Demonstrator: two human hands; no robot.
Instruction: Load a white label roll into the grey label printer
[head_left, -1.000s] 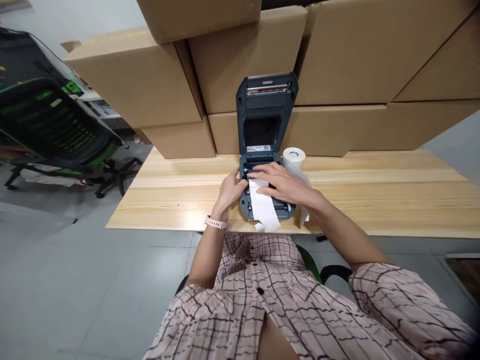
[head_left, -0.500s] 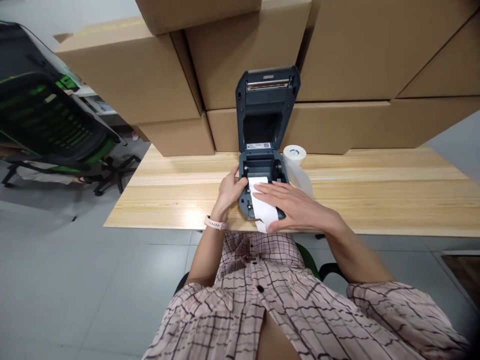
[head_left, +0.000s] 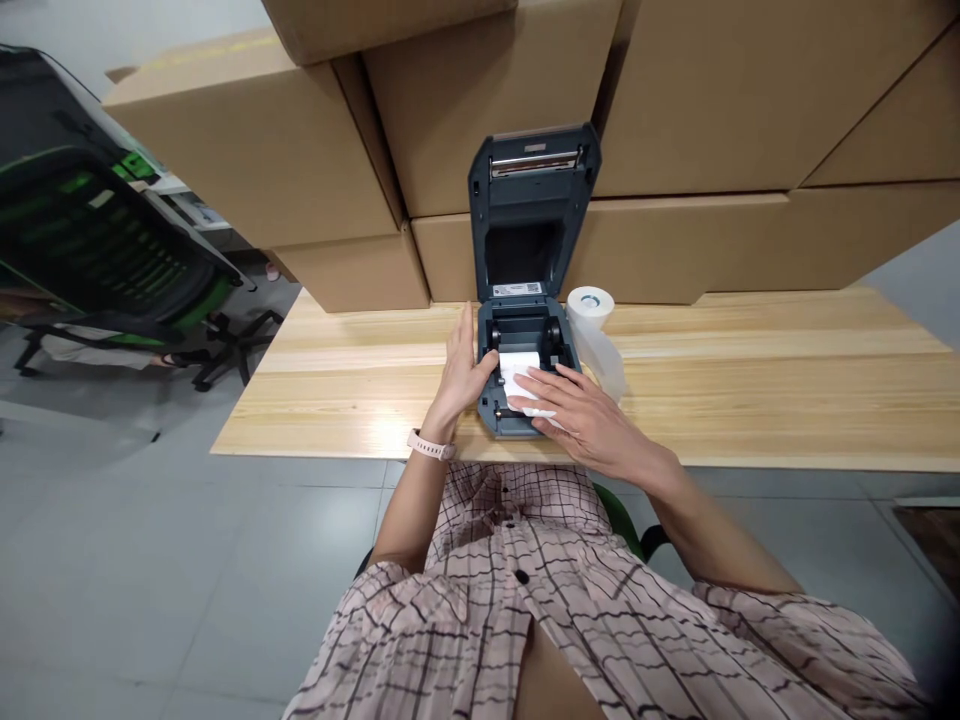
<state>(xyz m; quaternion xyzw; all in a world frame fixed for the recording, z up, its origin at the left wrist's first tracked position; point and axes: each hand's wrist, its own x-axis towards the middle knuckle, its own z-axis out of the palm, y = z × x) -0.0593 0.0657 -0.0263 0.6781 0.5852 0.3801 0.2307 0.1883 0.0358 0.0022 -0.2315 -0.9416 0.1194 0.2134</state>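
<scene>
A dark grey label printer (head_left: 495, 418) stands on the table with its lid (head_left: 484, 210) raised. White label paper (head_left: 517, 366) lies inside its lower half, partly covered by my right hand. My left hand (head_left: 459, 380) rests along the printer's left side, fingers straight and thumb over the rim. Spread fingers of my right hand (head_left: 581, 415) lie flat on the paper, and the thumb reaches toward the printer's front edge. The paper's front end is partly hidden under that hand. Just right of the printer is a white paper roll (head_left: 589, 305) with a loose translucent strip (head_left: 606, 368).
Large cardboard boxes (head_left: 690, 250) are stacked along the back of the wooden table (head_left: 765, 390). A black and green office chair (head_left: 112, 240) stands on the floor at the left. The table's front edge runs close to my lap.
The paper that hung over the printer's front edge now ends inside it. My right hand has shifted slightly up and back over the paper. The left fingers have straightened along the printer's side.
</scene>
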